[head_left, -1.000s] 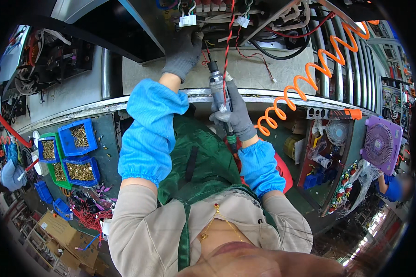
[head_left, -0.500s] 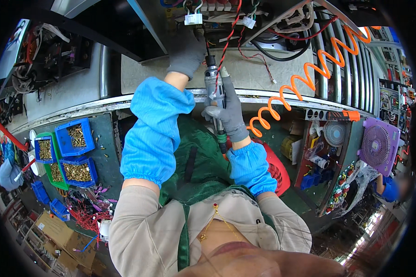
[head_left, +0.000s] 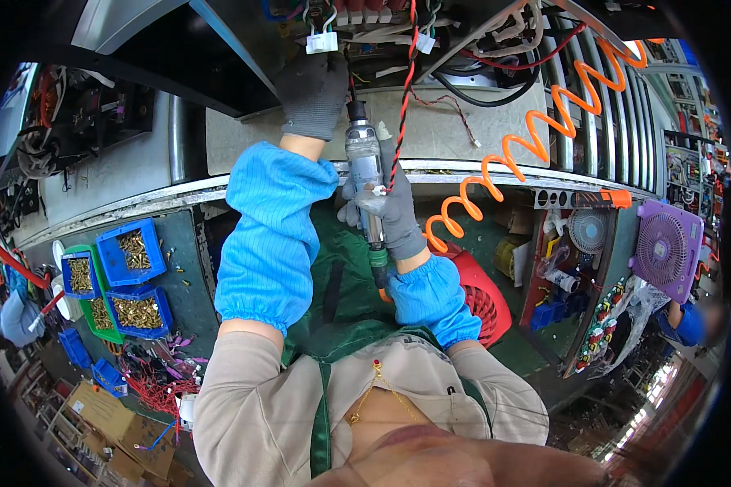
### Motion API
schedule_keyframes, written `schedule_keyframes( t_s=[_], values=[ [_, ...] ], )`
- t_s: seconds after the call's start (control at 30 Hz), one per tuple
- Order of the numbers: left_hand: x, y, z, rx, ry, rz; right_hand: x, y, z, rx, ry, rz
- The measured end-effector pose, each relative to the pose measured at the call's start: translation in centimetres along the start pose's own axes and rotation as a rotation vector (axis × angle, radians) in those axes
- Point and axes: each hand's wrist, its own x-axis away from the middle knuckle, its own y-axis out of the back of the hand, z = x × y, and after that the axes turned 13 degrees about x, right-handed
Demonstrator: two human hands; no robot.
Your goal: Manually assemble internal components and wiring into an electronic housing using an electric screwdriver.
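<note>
My right hand, in a grey glove with a pale fingertip, wraps round a silver-grey air screwdriver. The tool's black nose and thin bit point away from me into an open metal cabinet. An orange hose end shows at its rear. My left hand, also gloved in grey, reaches into the cabinet beside the bit; its fingers are lost in the dark there. A white connector on wires hangs just beyond it. Across the tool and right hand dangles a twisted red-and-black wire.
An orange coiled hose stretches across the right. Blue bins of brass parts stand at left, above red wires. To the right are a red stool, a purple fan and metal rollers. Other people show at both edges.
The view has shifted, so cabinet, hands and tool all sit a little further left. My right fingers lie slightly differently round the screwdriver. The twisted wire's end has swung lower over that hand.
</note>
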Motion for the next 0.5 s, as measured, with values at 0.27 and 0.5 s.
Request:
schedule_keyframes(
  t_s=[0.27, 0.5],
  values=[
    [-0.3, 0.1, 0.6, -0.022, -0.086, -0.011, -0.1, -0.9, 0.7, 0.184, -0.01, -0.063],
    [0.6, -0.2, -1.4, -0.102, -0.096, -0.173, -0.4, -0.5, 0.9, 0.249, 0.022, -0.038]
  ],
)
